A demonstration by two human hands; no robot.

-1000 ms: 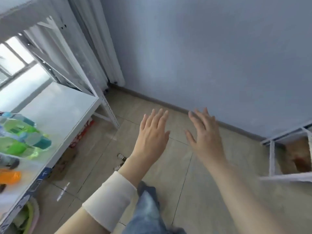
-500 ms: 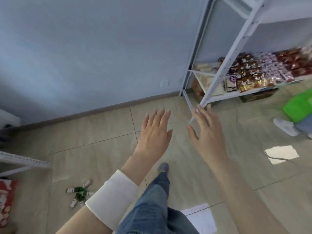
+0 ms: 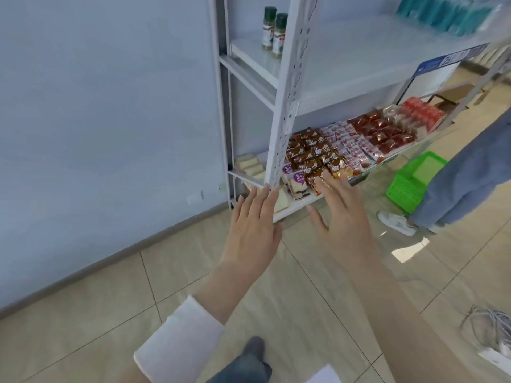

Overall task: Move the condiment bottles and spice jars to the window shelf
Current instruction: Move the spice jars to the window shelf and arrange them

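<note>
Pale tiled floor and a blue-grey wall surround a white metal shelf rack (image 3: 284, 87). Both hands are empty, fingers spread apart and flat: left hand (image 3: 253, 233) and right hand (image 3: 344, 219) float in front of the rack's bottom shelf of snack packets (image 3: 318, 156), touching nothing. Two green-capped spice jars (image 3: 274, 31) stand upright, side by side, at the left end of the shelf above, well above the hands. Best next step, likely: raise both hands, wrap each jar around its middle, lift straight up clear of the rack's upright post.
</note>
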